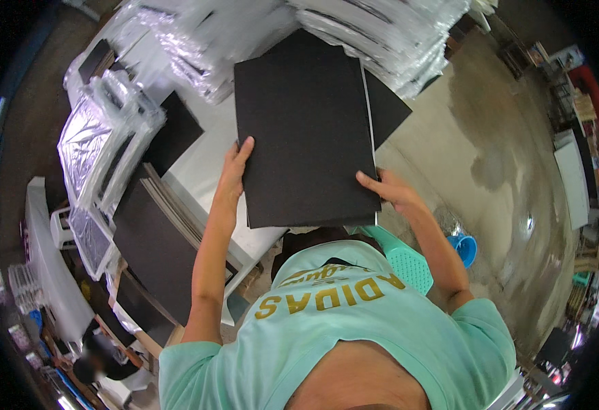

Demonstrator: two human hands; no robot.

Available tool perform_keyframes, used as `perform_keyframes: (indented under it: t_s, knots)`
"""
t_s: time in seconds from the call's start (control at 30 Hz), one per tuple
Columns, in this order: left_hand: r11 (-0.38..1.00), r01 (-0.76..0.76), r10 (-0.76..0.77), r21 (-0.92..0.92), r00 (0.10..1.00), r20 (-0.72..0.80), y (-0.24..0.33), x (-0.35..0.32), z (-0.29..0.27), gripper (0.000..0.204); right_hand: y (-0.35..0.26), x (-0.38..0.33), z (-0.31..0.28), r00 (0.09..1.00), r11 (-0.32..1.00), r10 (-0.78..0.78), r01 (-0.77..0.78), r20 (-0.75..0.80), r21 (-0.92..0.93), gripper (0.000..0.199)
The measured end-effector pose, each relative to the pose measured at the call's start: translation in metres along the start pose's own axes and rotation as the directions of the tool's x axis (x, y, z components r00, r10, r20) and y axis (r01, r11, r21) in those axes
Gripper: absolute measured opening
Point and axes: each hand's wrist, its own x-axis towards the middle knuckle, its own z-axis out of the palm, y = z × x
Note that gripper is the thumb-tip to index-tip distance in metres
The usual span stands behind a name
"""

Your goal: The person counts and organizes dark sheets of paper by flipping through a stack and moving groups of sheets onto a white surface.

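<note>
Between my two hands is a black rectangular board (306,137), with a thin white edge along its right side. My left hand (237,164) grips its left edge, thumb on the front face. Lower on the right edge, my right hand (389,187) holds it the same way; the fingers behind the board are hidden. Another dark sheet (387,109) pokes out behind it on the right. A stack of black boards with grey edges (156,219) lies to the left, beside my left forearm.
Bundles wrapped in clear plastic (381,34) fill the far side of the white table (197,160). More wrapped frames (105,150) stand at the left. A green plastic stool (409,266) and a blue bucket (462,249) are at the right, on a wet-patched floor (477,137).
</note>
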Motion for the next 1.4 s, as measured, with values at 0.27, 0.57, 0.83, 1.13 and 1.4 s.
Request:
perform_keyframes:
  t_s: [0.27, 0.57, 0.83, 1.13, 1.4]
  knots:
    - [0.932, 0.053, -0.002, -0.358, 0.99, 0.144, -0.054, -0.007, -0.023, 0.072, -0.006, -0.025, 0.052, 0.809, 0.867, -0.447, 0.497, -0.382, 0.04, 0.055]
    - [0.962, -0.27, 0.253, -0.037, 0.936, -0.246, -0.039, 0.013, -0.041, 0.086, -0.067, -0.045, 0.124, 0.597, 0.674, -0.715, 0.453, -0.363, -0.584, 0.052]
    - [0.91, -0.409, 0.356, -0.071, 0.856, -0.374, 0.007, 0.005, -0.03, 0.078, -0.091, -0.023, 0.154, 0.731, 0.503, -0.68, 0.411, -0.055, -0.76, 0.07]
    - [0.687, -0.297, 0.657, 0.663, 0.643, -0.393, 0.047, -0.036, -0.004, 0.088, -0.055, 0.002, 0.125, 0.594, 0.494, -0.697, 0.804, 0.4, -0.332, 0.095]
    - [0.577, -0.44, 0.752, 0.688, 0.614, -0.238, 0.045, -0.045, -0.015, 0.041, -0.014, -0.015, 0.097, 0.326, 0.308, -0.854, 0.945, 0.405, -0.112, 0.053]
